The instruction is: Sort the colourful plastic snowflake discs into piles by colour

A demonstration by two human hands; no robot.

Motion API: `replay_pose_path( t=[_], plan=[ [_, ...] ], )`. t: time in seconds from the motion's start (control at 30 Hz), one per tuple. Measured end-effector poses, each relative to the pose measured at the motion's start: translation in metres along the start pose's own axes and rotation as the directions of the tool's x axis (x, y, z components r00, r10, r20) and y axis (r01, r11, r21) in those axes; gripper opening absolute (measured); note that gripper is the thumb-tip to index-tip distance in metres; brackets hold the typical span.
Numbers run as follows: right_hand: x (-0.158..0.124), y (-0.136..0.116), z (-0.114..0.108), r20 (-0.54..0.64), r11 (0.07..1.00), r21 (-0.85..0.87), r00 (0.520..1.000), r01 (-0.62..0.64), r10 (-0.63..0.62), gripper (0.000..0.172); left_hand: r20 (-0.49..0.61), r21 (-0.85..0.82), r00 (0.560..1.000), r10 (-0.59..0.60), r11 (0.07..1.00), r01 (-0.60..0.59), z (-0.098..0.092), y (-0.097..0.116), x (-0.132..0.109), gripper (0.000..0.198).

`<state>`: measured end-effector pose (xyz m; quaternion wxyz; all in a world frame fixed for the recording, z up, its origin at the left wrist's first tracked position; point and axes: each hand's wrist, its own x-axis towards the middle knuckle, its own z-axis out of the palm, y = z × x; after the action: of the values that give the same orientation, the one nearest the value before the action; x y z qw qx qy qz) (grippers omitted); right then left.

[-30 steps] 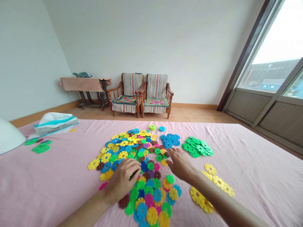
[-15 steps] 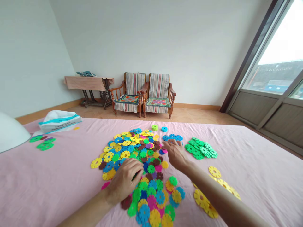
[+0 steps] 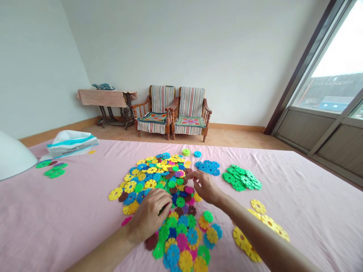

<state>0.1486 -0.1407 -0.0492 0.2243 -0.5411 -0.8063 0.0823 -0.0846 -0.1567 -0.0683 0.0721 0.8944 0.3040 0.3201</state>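
My left hand (image 3: pixel 149 217) presses over the heap of plastic discs (image 3: pixel 159 181), its palm hiding what lies beneath, so I can't tell whether that grip is clenched. My right hand (image 3: pixel 205 187) hangs open at the heap's edge, fingers parted. The heap lies on the pink sheet (image 3: pixel 56 211), with blue discs (image 3: pixel 208 168) and green discs (image 3: pixel 241 177) just beyond my right hand.

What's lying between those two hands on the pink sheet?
In the head camera view, a jumble of plastic flower-shaped discs in green, blue, purple and brown lies between the left hand and the right hand, on the pink sheet.
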Motion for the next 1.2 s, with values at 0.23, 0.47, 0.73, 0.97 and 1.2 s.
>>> replay_pose_path(
  t=[0.23, 0.47, 0.73, 0.97, 1.2],
  plan=[
    [0.013, 0.002, 0.027, -0.041, 0.997, 0.011, 0.996, -0.079, 0.079, 0.059, 0.008, -0.009, 1.0, -0.002, 1.0, 0.002, 0.0, -0.001, -0.002, 0.013],
    [-0.014, -0.025, 0.026, -0.003, 0.982, 0.177, 0.998, 0.064, -0.065, 0.067, 0.028, 0.007, 0.999, -0.033, 0.999, 0.033, -0.001, 0.0, -0.003, 0.015],
    [-0.072, -0.029, 0.005, -0.15, 0.95, 0.311, 0.989, 0.036, 0.011, 0.03, -0.039, 0.065, 0.998, -0.05, 0.996, 0.053, -0.007, 0.005, 0.001, 0.016],
    [-0.09, -0.016, 0.007, -0.146, 0.976, 0.208, 0.984, -0.068, 0.1, 0.026, -0.201, 0.347, 0.941, -0.273, 0.878, 0.329, -0.022, -0.038, 0.001, 0.022],
    [-0.091, -0.022, 0.01, -0.087, 0.991, 0.13, 0.996, -0.016, 0.027, 0.023, -0.142, 0.303, 0.931, -0.335, 0.881, 0.363, -0.022, -0.057, -0.003, 0.014]
  ],
)
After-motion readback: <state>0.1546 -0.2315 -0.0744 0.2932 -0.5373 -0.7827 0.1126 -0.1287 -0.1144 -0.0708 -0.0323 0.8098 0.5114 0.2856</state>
